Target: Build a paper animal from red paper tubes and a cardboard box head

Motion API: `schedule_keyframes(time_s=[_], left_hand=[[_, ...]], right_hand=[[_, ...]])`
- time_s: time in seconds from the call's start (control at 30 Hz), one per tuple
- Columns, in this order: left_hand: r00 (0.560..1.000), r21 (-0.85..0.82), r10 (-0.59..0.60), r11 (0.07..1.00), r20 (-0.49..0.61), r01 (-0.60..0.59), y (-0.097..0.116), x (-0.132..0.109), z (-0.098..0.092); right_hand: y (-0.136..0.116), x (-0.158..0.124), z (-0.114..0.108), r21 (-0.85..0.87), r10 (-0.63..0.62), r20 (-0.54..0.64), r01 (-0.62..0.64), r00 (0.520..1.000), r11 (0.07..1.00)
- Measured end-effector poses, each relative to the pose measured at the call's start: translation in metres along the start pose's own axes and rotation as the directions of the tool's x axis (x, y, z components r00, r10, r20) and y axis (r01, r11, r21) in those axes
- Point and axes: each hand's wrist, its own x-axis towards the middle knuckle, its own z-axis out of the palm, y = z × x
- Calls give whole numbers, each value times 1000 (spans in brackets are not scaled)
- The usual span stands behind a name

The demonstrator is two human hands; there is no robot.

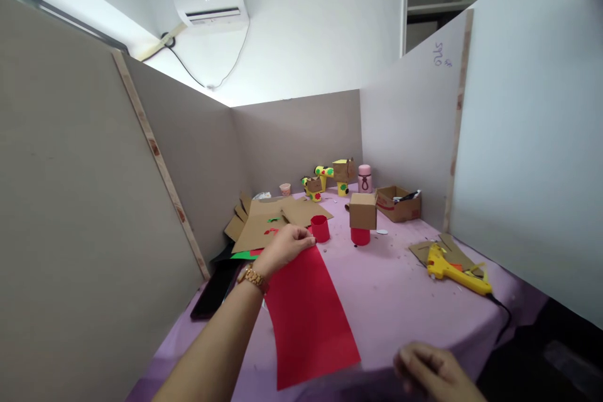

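Note:
My left hand [291, 248], a gold watch at its wrist, pinches the far edge of a red sheet [311, 320]. The sheet looks like paper or felt and slopes toward me, its near end close to the table edge. Just beyond my fingertips stands a short red tube [320, 229]. To its right, a cardboard box [362, 210] sits on another red tube [360, 237]. My right hand [431, 369] is low at the right, apart from the sheet, slightly blurred with its fingers curled; whatever it may hold is hidden.
A yellow glue gun [455, 272] lies on cardboard scraps at the right, its cord hanging off the edge. Behind are an open cardboard box [399, 204], a pink bottle [364, 179] and yellow decorated figures [324, 173]. Cardboard sheets [257, 220] and a dark tablet-like slab [214, 295] lie left.

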Motion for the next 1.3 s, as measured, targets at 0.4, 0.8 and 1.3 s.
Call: schedule_keyframes(time_s=[0.4, 0.8, 1.3], left_hand=[[871, 265, 456, 876, -182, -403, 52, -48, 84], [631, 465, 684, 722, -367, -513, 13, -87, 163], [576, 415, 694, 720, -432, -556, -6, -96, 167]], right_hand=[[-13, 41, 51, 464, 114, 68, -132, 991, 876], [-29, 32, 50, 735, 257, 38, -201, 966, 647], [-13, 31, 43, 499, 114, -132, -33, 985, 866]])
